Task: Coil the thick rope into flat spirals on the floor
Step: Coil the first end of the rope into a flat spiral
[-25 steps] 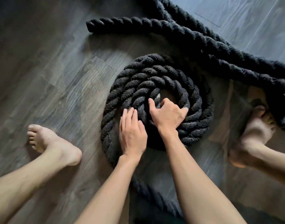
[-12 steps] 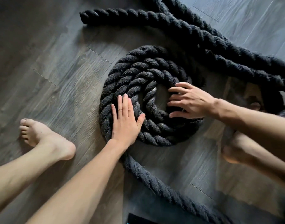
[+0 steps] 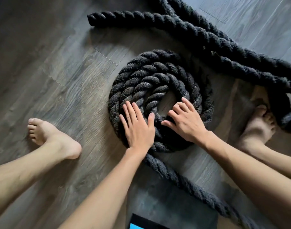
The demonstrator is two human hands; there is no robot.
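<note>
On the wooden floor (image 3: 59, 66), the thick rope (image 3: 158, 19) is laid as a flat spiral (image 3: 138, 76) directly under the fingers (image 3: 133, 111), seemingly pinned so its turns are held tight and level. The left hand (image 3: 138, 129) is pressed flat, fingers straight and together; the right hand (image 3: 187, 124) is spread, fingers slightly bent, nothing gripped. Bare boards are left beyond the left fingertips, loose lengths (image 3: 232, 52) crowded beyond the right ones.

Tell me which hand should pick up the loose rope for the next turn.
Left, probably. The left hand lies flat on the outer turns of the thick black twisted rope coil, just where the loose tail leaves it; the right hand rests on the inner turns.
</note>
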